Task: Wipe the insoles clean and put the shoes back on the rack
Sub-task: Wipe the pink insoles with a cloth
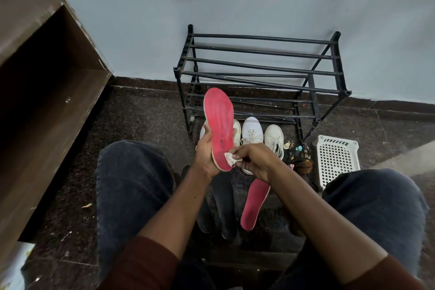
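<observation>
My left hand (204, 152) grips a red insole (219, 122) from behind, holding it upright with the toe end up. My right hand (253, 156) pinches a small white cloth (230, 157) against the heel end of that insole. A second red insole (254, 205) lies on the floor between my knees, beside two dark insoles (222, 209). Several white shoes (252, 130) stand on the floor in front of the black metal rack (259, 73), whose bars hold nothing.
A white perforated basket (337, 160) lies on the floor to the right of the shoes. Small bottles and dark clutter (297, 155) sit between the basket and the shoes. A brown wooden cabinet (42, 92) fills the left side. The rack stands against a pale blue wall.
</observation>
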Demonstrator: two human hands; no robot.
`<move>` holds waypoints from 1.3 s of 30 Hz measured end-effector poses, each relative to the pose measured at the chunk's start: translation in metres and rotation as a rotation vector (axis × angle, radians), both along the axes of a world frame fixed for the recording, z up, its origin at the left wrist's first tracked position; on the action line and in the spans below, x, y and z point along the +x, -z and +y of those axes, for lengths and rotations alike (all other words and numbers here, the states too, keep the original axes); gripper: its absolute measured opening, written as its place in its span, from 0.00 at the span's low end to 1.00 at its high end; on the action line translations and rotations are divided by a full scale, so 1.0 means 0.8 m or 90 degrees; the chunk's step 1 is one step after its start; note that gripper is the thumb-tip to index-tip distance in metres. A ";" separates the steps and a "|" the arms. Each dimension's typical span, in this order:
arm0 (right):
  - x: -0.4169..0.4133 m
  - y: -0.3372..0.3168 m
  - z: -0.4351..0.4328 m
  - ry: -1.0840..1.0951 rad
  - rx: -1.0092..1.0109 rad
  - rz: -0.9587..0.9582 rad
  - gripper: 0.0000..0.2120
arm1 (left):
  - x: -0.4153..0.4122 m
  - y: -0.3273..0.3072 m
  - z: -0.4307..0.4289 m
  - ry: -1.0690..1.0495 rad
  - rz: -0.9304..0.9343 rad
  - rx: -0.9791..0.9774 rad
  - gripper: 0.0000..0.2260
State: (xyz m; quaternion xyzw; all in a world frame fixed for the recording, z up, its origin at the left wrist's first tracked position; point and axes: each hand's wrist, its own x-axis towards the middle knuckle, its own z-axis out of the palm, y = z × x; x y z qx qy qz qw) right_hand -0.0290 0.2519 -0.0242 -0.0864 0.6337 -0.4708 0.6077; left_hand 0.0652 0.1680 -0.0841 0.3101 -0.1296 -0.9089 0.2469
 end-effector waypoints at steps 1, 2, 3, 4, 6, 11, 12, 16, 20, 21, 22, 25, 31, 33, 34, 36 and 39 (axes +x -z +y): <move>-0.002 0.000 0.001 0.001 0.007 -0.023 0.11 | 0.001 -0.002 0.000 0.004 0.011 0.001 0.31; -0.003 0.000 0.002 0.003 0.015 -0.048 0.12 | 0.002 -0.003 0.000 0.012 0.030 -0.003 0.31; -0.002 0.001 0.003 0.004 0.020 -0.082 0.13 | 0.003 -0.003 0.000 0.019 0.052 -0.008 0.31; 0.000 0.001 0.007 0.005 0.021 -0.123 0.14 | 0.005 -0.005 0.001 0.023 0.075 -0.012 0.33; 0.005 0.003 0.013 -0.008 0.015 -0.193 0.17 | 0.006 -0.009 0.002 0.025 0.120 -0.008 0.40; 0.011 0.000 0.025 -0.039 -0.014 0.009 0.13 | -0.002 -0.004 0.003 0.038 0.188 0.027 0.35; 0.009 -0.003 0.024 -0.026 -0.026 0.050 0.14 | -0.003 -0.002 0.003 0.034 0.183 0.029 0.34; -0.006 -0.012 0.014 0.048 -0.055 0.186 0.17 | -0.001 -0.003 0.003 0.038 0.172 -0.019 0.29; -0.013 -0.019 0.000 0.096 -0.104 0.169 0.09 | 0.001 -0.011 0.002 0.023 0.110 -0.040 0.31; -0.013 -0.018 -0.002 0.082 -0.113 0.178 0.06 | 0.000 -0.011 0.004 0.011 0.087 -0.031 0.31; -0.014 -0.016 -0.003 0.050 -0.111 0.212 0.05 | -0.001 -0.013 0.008 0.000 0.065 -0.025 0.31; -0.011 -0.007 -0.006 -0.098 -0.036 0.438 0.08 | -0.005 -0.016 0.016 -0.019 -0.002 -0.029 0.32; 0.007 0.010 0.006 -0.250 -0.027 0.597 0.05 | -0.004 -0.015 0.013 -0.016 -0.046 -0.038 0.21; 0.006 0.011 0.006 -0.239 -0.037 0.623 0.05 | -0.005 -0.015 0.016 -0.007 -0.062 -0.045 0.21; 0.004 0.011 0.003 -0.224 -0.040 0.641 0.05 | -0.005 -0.015 0.018 0.000 -0.063 -0.049 0.21; -0.003 0.010 -0.005 -0.186 -0.051 0.698 0.05 | -0.007 -0.017 0.020 0.004 -0.055 -0.051 0.20; -0.013 0.009 -0.015 -0.127 -0.083 0.735 0.09 | -0.008 -0.018 0.022 0.006 -0.054 -0.052 0.19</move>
